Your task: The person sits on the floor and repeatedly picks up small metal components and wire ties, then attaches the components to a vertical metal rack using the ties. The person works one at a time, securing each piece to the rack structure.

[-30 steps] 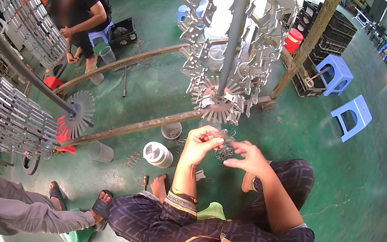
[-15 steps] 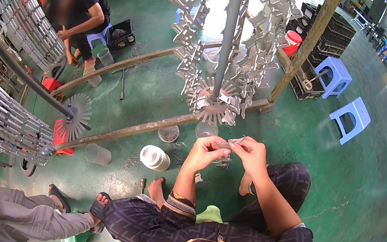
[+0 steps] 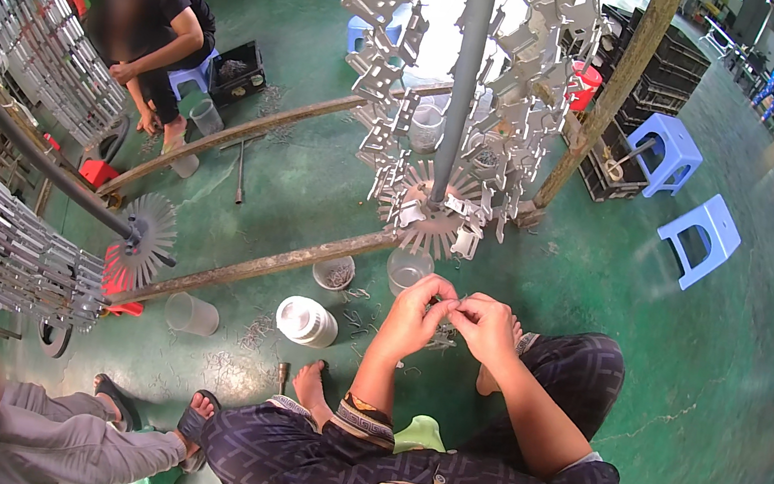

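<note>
In front of my chest, my left hand (image 3: 416,316) and my right hand (image 3: 487,327) meet fingertip to fingertip. Both are closed in a pinch, and the fingers hide most of whatever small piece lies between them. Just beyond them stands a clear plastic tub (image 3: 409,272). Above it hang strings of grey metal brackets (image 3: 373,73) around an upright grey pole (image 3: 466,72), which passes through a slotted metal disc (image 3: 424,233). To the left of my left hand are a tub of small metal pieces (image 3: 334,273) and a white lidded container (image 3: 307,322).
Wooden beams (image 3: 251,267) cross low in front of me. An empty-looking translucent cup (image 3: 192,315) stands left. Blue stools (image 3: 701,239) and black crates (image 3: 662,73) are at right. One co-worker (image 3: 167,35) sits far left; another person's legs (image 3: 84,427) are near left.
My hands have turned inward and drawn closer together. The grey metal piece seen between them before is now mostly covered by fingers. The hanging brackets have shifted slightly.
</note>
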Motion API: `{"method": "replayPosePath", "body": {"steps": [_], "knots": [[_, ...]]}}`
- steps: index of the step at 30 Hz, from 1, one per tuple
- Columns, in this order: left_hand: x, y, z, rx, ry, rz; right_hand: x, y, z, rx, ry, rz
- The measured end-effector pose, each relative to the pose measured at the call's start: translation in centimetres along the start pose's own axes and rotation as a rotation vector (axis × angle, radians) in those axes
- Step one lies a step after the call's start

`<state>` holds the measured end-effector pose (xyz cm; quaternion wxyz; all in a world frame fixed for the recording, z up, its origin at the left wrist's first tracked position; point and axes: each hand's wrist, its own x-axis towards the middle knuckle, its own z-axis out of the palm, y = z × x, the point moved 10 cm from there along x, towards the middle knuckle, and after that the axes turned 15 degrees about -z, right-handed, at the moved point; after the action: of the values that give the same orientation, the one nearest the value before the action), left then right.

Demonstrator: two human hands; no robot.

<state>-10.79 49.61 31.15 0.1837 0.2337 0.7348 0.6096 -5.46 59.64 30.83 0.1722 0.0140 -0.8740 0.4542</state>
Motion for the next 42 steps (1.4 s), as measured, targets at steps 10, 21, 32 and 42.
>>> {"method": "replayPosePath", "body": {"steps": [10, 21, 32, 42], "knots": [[0.9, -5.4, 0.0, -0.501, -0.048, -0.183, 0.1, 16.1, 1.8, 0.489, 0.417, 0.642], [0.9, -6.8, -0.9, -0.421, -0.009, -0.235, 2.8, 19.5, 4.4, 0.405, 0.346, 0.818], [0.9, -8.7, -1.4, -0.391, 0.044, -0.263, 0.6, 17.0, 5.1, 0.88, 0.363, 0.783], [1.2, -10.3, -0.5, -0.4, 0.022, -0.264, -3.8, 11.0, 1.4, 0.868, 0.335, 0.754]]}}
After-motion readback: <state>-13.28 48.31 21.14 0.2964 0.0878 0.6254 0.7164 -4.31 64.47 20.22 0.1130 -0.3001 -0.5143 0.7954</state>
